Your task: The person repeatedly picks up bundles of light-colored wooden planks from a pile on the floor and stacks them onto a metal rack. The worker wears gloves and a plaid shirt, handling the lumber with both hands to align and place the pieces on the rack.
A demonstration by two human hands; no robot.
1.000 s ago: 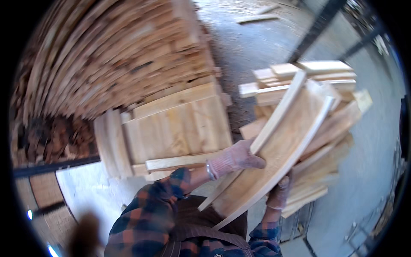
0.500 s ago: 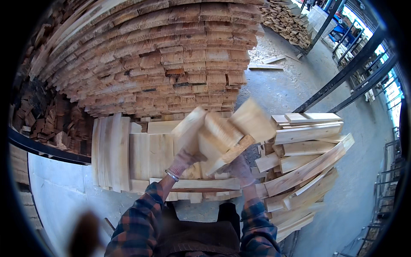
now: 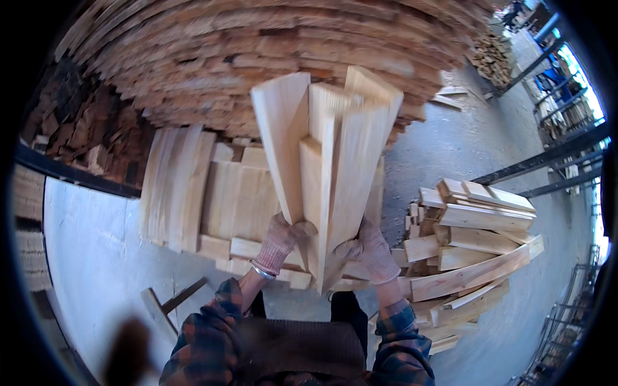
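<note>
Both gloved hands hold a bundle of pale wooden boards [image 3: 328, 161] upright in front of me, the boards fanning out at the top. My left hand [image 3: 280, 239] grips the bundle's left side near its lower end. My right hand [image 3: 368, 248] grips the right side at about the same height. Below the bundle lies a flat layer of short boards [image 3: 219, 199] on the concrete floor.
A tall curved stack of planks [image 3: 257, 58] fills the back. A loose heap of boards [image 3: 470, 257] lies to my right. A dark stick [image 3: 183, 294] lies near my left leg. Metal racks [image 3: 547, 161] stand at far right.
The bundle has swung from a low tilted position to upright and moved left, over the flat layer of boards. Both hands kept their grip throughout.
</note>
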